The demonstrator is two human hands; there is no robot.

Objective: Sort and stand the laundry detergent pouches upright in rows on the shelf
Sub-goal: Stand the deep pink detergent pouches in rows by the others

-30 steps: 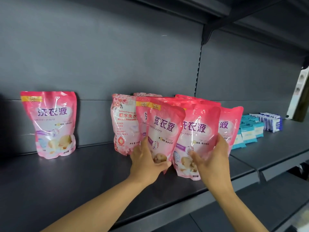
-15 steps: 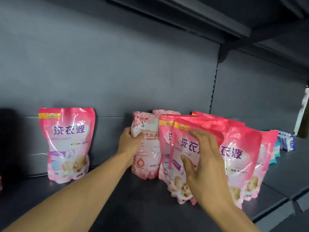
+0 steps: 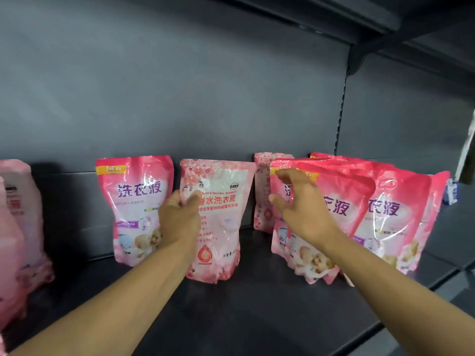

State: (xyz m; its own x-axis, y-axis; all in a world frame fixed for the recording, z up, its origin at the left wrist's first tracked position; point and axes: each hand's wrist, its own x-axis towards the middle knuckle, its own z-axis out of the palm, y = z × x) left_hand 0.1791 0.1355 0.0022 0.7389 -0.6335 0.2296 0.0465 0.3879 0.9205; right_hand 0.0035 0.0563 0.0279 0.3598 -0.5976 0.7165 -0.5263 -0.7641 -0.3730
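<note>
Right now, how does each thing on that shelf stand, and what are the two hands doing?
Floral pouch: upright, gripped at its left edge by the left hand.
Lone bright pink pouch: upright against the back wall.
Bright pink cluster: bunched, leaning, overlapping.
Second floral pouch: upright behind the cluster.
Right hand: fingers relaxed, in front of the cluster.
Pale pouches: at far left, blurred.

Bare dark shelf lies open in front of the pouches. A gap stays free between the floral pouch and the leaning pink cluster; another floral pouch blocks its back.
</note>
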